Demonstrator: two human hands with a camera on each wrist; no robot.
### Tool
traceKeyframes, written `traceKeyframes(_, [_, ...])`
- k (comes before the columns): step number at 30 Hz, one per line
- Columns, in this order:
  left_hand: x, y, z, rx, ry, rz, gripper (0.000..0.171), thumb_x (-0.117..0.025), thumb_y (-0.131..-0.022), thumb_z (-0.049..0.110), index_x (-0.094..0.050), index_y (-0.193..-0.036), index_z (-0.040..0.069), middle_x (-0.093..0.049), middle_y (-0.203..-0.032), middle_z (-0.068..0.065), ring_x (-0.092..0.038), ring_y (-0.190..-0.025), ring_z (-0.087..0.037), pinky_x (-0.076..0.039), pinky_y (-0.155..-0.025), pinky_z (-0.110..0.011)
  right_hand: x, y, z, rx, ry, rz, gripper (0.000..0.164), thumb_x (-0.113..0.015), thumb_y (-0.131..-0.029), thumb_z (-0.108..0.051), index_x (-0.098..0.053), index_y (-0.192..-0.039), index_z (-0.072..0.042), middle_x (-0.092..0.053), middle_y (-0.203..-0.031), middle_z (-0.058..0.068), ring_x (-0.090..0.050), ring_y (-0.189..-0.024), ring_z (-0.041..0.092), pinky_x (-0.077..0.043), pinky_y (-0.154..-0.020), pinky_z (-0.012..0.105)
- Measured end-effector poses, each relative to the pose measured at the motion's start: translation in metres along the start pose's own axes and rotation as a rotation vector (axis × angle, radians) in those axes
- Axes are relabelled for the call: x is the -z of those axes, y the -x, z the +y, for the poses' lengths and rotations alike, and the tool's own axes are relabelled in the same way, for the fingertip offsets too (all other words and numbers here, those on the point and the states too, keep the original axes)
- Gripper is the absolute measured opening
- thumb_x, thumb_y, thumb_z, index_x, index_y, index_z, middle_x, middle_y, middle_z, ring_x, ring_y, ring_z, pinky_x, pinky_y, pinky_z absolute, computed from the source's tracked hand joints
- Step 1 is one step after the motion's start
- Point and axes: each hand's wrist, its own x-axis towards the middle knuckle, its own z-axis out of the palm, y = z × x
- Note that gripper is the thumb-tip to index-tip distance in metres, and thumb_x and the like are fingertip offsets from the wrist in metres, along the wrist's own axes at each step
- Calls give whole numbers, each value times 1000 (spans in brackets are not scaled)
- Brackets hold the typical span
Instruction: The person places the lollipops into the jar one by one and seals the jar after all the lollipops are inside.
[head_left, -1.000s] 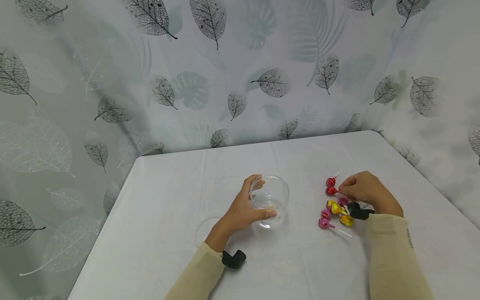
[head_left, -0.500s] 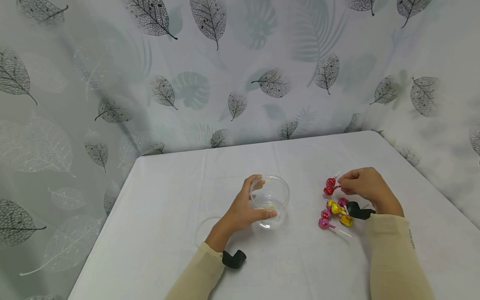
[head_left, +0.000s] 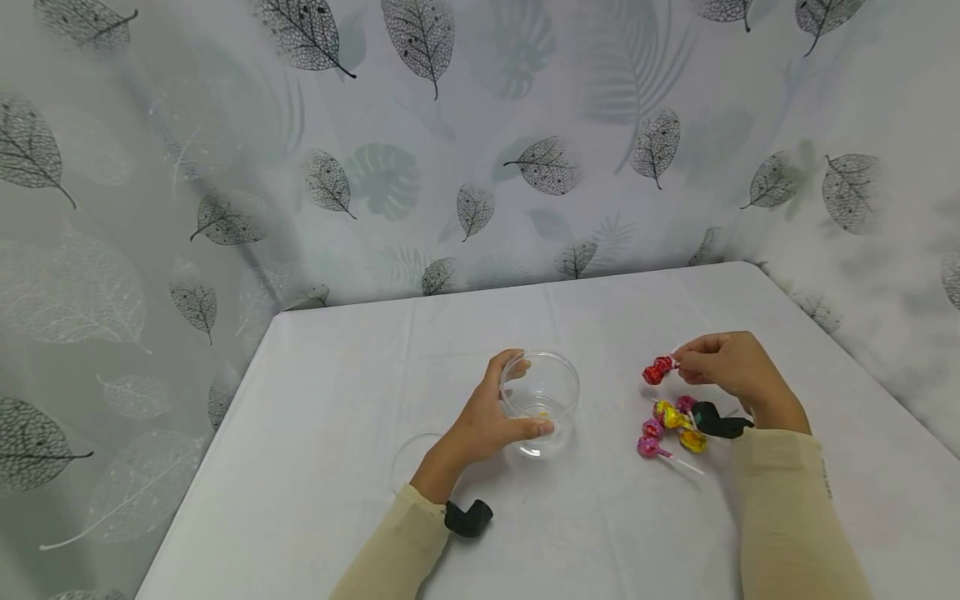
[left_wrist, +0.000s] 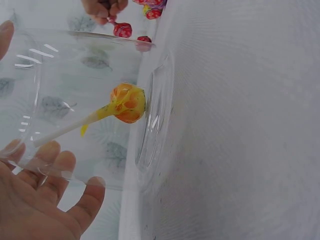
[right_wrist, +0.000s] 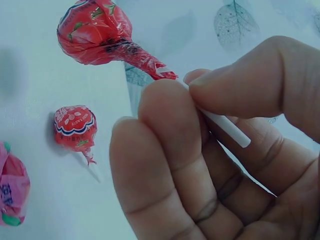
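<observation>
My left hand (head_left: 480, 425) grips a clear plastic tub (head_left: 558, 383) round its side, and the tub stands on the table. Inside it leans a yellow-wrapped lollipop (left_wrist: 129, 102), stick up, plain in the left wrist view. My right hand (head_left: 735, 367) pinches the white stick of a red lollipop (right_wrist: 95, 35) between thumb and fingertips, its candy held up off the table. Another red lollipop (right_wrist: 75, 127) lies on the cloth just below. Several pink and yellow lollipops (head_left: 692, 440) lie bunched beside my right wrist, partly hidden by its dark strap mount.
A clear round lid (head_left: 408, 458) lies flat on the table, partly under my left wrist. White cloth covers the table (head_left: 330, 400). Leaf-printed curtains (head_left: 472, 125) close off the back and both sides.
My right hand has pinched the red lollipop's stick and raised it slightly, its candy swinging a little left. My left hand and the tub have stayed in place.
</observation>
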Motion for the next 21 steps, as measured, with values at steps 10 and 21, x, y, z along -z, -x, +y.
traceKeyframes(10, [0, 0, 0, -2, -13, -2, 104, -91, -80, 30, -25, -160, 19, -43, -162, -12, -39, -149, -24, -31, -118, -60, 0, 5, -8, 41, -3, 25, 44, -61, -106, -31, -66, -126, 7, -75, -110, 12, -74, -94, 22, -58, -87, 31])
traceKeyframes(21, [0, 0, 1, 14, -11, 9, 99, -91, -80, 29, -29, -157, 31, -45, -160, -6, -40, -149, -19, -31, -119, -57, 0, 8, -13, 59, -17, 37, 45, -61, -106, -33, -66, -126, 8, -76, -106, 7, -75, -91, 18, -55, -82, 22])
